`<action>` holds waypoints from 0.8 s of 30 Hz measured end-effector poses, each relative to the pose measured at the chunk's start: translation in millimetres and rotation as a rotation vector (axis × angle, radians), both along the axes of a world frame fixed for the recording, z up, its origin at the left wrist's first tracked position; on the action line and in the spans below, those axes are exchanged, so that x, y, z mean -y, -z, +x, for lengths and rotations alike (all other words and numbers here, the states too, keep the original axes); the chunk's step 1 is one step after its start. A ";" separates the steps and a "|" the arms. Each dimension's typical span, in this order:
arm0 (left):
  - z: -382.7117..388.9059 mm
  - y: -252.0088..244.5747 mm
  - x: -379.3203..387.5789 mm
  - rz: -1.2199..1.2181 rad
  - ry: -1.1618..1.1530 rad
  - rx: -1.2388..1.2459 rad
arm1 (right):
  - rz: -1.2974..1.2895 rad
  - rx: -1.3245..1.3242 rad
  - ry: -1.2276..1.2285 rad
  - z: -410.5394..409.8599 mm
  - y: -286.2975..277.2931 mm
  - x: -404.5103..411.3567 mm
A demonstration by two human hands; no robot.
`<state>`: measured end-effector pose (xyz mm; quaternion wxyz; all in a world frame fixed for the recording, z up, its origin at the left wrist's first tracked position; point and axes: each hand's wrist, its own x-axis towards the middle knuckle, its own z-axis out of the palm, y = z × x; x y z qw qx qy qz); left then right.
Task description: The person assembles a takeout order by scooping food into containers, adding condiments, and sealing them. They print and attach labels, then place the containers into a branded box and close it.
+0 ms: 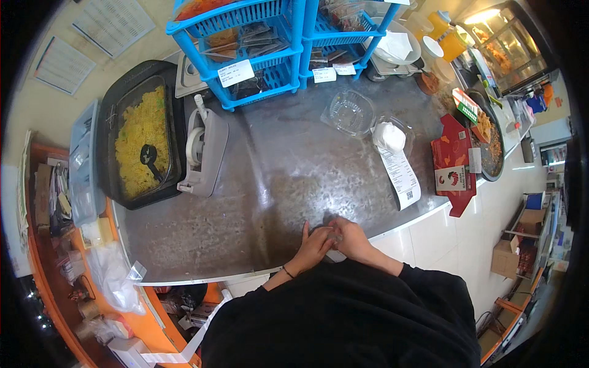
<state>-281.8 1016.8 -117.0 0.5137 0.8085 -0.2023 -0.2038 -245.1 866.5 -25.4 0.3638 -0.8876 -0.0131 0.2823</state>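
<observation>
My left hand (314, 245) and my right hand (350, 239) meet at the front edge of the steel table (207, 239). Their fingertips pinch a small translucent piece (337, 238), possibly plastic; the fingers hide most of it. A little beyond them to the right, a printed paper receipt (400, 179) lies flat. At its far end a white wrapped bundle (389, 137) rests in a clear plastic container. Behind that stands an open clear plastic clamshell (350, 112). A red printed carton (453, 161) sits near the table's right edge.
To the left are a grey tape dispenser (207, 152) and a dark lidded pan of yellow rice (145, 138) with a black scoop. Blue plastic racks (262, 50) holding packets stand at the back. A round pan (494, 152) and a lit food display case (511, 46) are at right.
</observation>
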 end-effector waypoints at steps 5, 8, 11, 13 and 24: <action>1.4 -5.0 -2.0 -0.009 0.011 -0.024 | -0.100 0.197 -0.170 -8.2 12.2 4.8; 3.8 -11.3 -2.2 0.014 0.022 -0.024 | 0.006 0.161 -0.167 -5.9 13.0 10.6; 1.5 -10.2 -0.9 0.012 -0.009 0.000 | 0.025 0.025 -0.112 -3.0 6.2 7.1; 0.6 -6.7 -0.9 0.000 -0.022 0.002 | 0.089 0.067 -0.052 -13.3 15.4 9.0; 49.4 -36.7 -20.5 0.037 0.122 -0.221 | 0.221 0.046 0.112 -21.6 2.2 5.6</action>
